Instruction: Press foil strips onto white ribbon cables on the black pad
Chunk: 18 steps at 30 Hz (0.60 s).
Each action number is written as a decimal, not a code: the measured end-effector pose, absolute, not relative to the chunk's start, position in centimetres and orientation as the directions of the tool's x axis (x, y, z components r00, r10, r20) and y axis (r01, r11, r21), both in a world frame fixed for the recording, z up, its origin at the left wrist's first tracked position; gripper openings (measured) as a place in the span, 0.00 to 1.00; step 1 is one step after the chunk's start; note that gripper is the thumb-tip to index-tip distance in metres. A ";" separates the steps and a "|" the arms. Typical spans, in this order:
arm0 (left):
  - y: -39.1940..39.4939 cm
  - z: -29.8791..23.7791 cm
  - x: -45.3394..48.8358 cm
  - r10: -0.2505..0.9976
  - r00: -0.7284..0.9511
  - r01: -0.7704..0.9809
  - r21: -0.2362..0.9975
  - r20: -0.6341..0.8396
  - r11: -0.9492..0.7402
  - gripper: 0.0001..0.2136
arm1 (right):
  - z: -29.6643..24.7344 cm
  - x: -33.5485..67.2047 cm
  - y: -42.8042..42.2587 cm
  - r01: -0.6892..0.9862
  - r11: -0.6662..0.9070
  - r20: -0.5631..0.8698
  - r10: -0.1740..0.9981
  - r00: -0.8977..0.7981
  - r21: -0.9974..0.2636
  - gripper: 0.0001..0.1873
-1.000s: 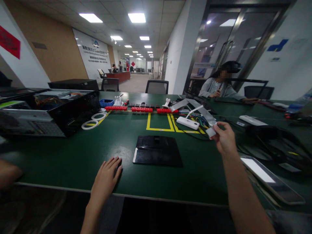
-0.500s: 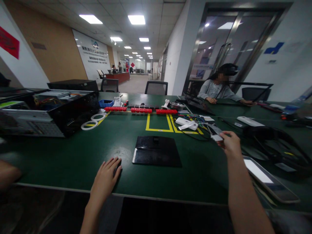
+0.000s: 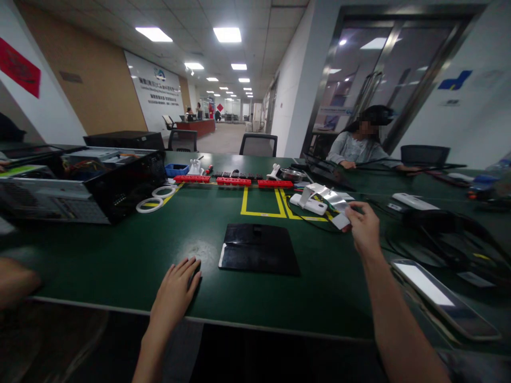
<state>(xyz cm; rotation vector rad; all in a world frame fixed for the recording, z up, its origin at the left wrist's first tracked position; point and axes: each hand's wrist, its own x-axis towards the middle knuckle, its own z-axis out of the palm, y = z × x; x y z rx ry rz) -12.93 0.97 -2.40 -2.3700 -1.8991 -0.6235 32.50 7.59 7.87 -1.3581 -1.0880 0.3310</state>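
My right hand (image 3: 364, 226) pinches one end of a shiny silver-white strip (image 3: 325, 196), bent in the middle and lifted off the table. Its exact kind cannot be made out. Under the strip lies a white power strip or adapter (image 3: 308, 204) among dark cables. My left hand (image 3: 175, 287) lies palm down near the table's front edge, fingers stretched out and holding nothing. Between my hands a glossy black panel (image 3: 259, 252), like a monitor stand base, lies flat with a white patch at its left edge.
An opened computer case (image 3: 96, 191) stands at the left, with white rings (image 3: 149, 205) beside it. Red racks (image 3: 233, 182) line the back of the green table. At the right are a phone (image 3: 443, 298) and a black headset (image 3: 447, 234). A co-worker (image 3: 361, 141) sits across; another person's arm (image 3: 18, 282) rests at left.
My right hand has moved slightly left with the silver strip, which now stands raised and bent above the white adapter. My left hand stays in place on the table.
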 end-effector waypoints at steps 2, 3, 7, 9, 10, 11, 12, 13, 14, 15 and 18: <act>1.0 -2.4 -13.0 0.929 0.168 0.942 0.224 0.331 -0.250 0.18 | 8.0 31.1 7.6 0.413 0.291 0.462 0.786 0.412 -0.863 0.18; 1.0 -2.4 -13.0 0.928 0.169 0.940 0.230 0.331 -0.253 0.18 | 8.2 30.4 7.5 0.417 0.301 0.463 0.804 0.373 -0.858 0.18; 1.0 -2.5 -13.0 0.925 0.167 0.936 0.240 0.341 -0.257 0.18 | 8.9 27.6 6.9 0.358 0.343 0.446 0.855 0.264 -0.869 0.18; 1.0 -2.4 -13.0 0.925 0.167 0.937 0.238 0.340 -0.257 0.18 | 9.4 26.6 6.4 0.313 0.354 0.433 0.871 0.233 -0.881 0.20; 1.0 -2.4 -13.0 0.926 0.167 0.937 0.237 0.339 -0.256 0.18 | 9.6 26.3 6.1 0.286 0.357 0.421 0.882 0.210 -0.889 0.20; 1.0 -2.4 -13.0 0.926 0.167 0.938 0.235 0.338 -0.255 0.18 | 9.7 26.1 5.9 0.251 0.357 0.405 0.897 0.176 -0.900 0.21; 1.0 -2.4 -13.0 0.926 0.168 0.938 0.234 0.338 -0.256 0.18 | 9.8 26.0 5.7 0.212 0.348 0.380 0.916 0.130 -0.913 0.22; 1.0 -2.4 -13.0 0.926 0.169 0.939 0.231 0.338 -0.256 0.18 | 9.8 26.0 5.5 0.174 0.327 0.342 0.937 0.069 -0.929 0.22; 1.0 -2.4 -13.0 0.925 0.171 0.939 0.229 0.339 -0.257 0.18 | 9.7 26.1 5.4 0.145 0.289 0.292 0.956 -0.001 -0.946 0.23; 1.0 -2.3 -13.0 0.925 0.171 0.939 0.227 0.339 -0.257 0.18 | 9.5 26.2 5.3 0.129 0.238 0.229 0.970 -0.076 -0.963 0.23; 0.9 -2.3 -13.0 0.926 0.169 0.940 0.229 0.337 -0.254 0.18 | 8.8 26.7 5.5 0.172 0.066 0.013 0.957 -0.289 -0.983 0.23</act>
